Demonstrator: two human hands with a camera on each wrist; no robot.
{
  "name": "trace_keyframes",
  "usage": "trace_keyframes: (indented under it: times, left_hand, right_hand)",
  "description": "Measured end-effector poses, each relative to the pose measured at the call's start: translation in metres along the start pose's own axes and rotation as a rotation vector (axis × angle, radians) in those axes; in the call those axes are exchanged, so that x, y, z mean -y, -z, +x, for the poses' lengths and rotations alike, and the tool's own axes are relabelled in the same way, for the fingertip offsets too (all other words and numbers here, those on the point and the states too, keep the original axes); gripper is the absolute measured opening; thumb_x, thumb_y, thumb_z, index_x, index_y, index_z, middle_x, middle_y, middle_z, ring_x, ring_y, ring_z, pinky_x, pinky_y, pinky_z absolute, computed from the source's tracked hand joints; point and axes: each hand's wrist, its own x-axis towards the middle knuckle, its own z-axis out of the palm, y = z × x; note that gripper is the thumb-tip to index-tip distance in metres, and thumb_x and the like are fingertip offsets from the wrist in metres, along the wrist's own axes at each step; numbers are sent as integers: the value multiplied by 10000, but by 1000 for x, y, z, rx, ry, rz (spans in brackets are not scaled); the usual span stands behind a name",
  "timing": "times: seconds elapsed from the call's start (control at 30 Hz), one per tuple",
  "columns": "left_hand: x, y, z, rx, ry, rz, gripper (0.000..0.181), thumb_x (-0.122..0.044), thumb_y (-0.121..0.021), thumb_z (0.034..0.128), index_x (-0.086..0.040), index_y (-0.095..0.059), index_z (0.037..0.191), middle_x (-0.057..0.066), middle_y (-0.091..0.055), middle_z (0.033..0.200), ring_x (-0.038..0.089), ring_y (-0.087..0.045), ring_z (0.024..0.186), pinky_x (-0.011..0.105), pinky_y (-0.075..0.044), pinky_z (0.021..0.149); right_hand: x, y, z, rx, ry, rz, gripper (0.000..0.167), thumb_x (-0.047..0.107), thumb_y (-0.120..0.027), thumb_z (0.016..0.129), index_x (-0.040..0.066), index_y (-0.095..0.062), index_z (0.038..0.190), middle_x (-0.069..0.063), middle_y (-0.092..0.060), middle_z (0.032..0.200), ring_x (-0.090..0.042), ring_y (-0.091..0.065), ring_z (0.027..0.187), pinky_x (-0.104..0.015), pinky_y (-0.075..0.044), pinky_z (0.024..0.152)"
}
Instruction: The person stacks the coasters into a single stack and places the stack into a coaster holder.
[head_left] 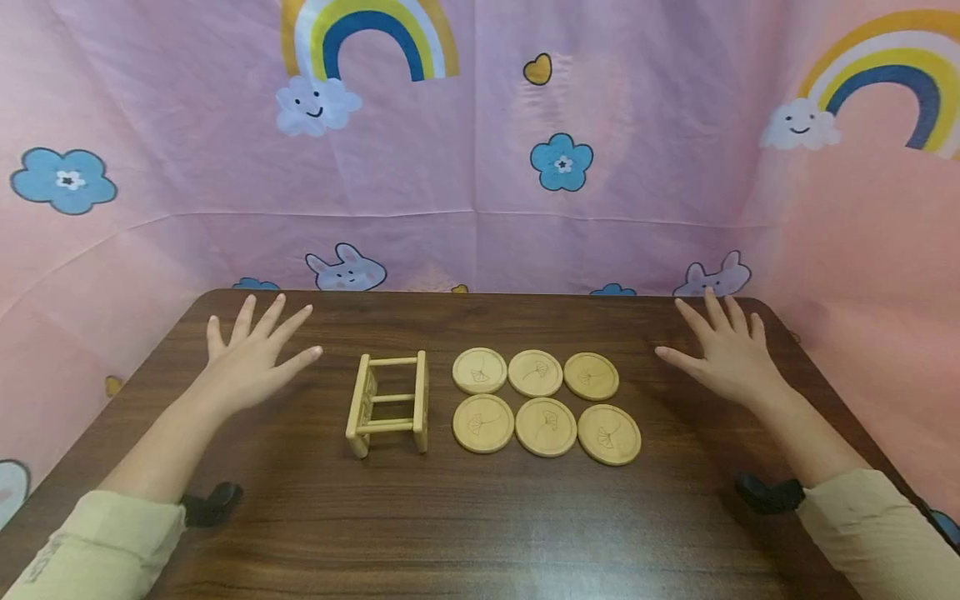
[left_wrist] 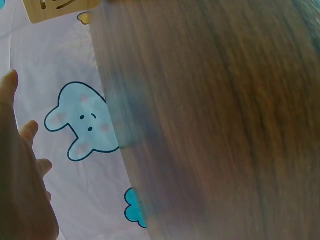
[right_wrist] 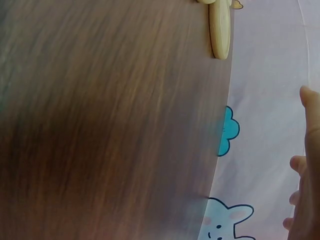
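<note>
My left hand [head_left: 251, 362] is held with its fingers spread, to the left of a small wooden rack [head_left: 422, 400], and touches nothing that I can make out. The rack has slim side panels joined by round bars. Right of it, several round wooden coasters [head_left: 545, 427] with engraved leaf-like drawings lie flat in two rows. Beyond the coasters, my right hand [head_left: 733, 362] is spread too, holding nothing. A corner of the rack [left_wrist: 60, 9] shows at the top of the left wrist view; a coaster [right_wrist: 220, 32] appears edge-on in the right wrist view.
Everything lies on a dark wood-grain table [head_left: 420, 525] with rounded back corners. Behind and beside it hangs a pink and purple cloth [head_left: 420, 183] printed with rainbows, flowers and bunnies. Black straps [head_left: 213, 504] sit at the cuffs of the light sleeves.
</note>
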Motion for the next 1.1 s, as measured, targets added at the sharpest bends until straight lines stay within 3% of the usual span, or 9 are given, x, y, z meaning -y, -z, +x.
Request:
trace_keyframes:
  times: [0.53,1.1]
  left_hand:
    - [-5,0,-1,-21,-13,0,729,-617,-341,958,-277,-96,1556,147,34,1589,338,264,1376,598,324,912]
    - [-24,2,-10,-69,-71,-75,714,-562,-392,971,-261,-113,1556,164,-8,1586,335,181,1409,639,250,965]
  right_hand:
    - [9,7,-8,-10,1,-7,894,672,-474,880,152,-176,1543,-219,83,1566,-454,90,1398,-698,78,1017]
    - [26,2,-34,-122,91,41,863,596,-554,882,150,-210,1536,-253,-48,1557,-459,1,1402,-683,30,1040]
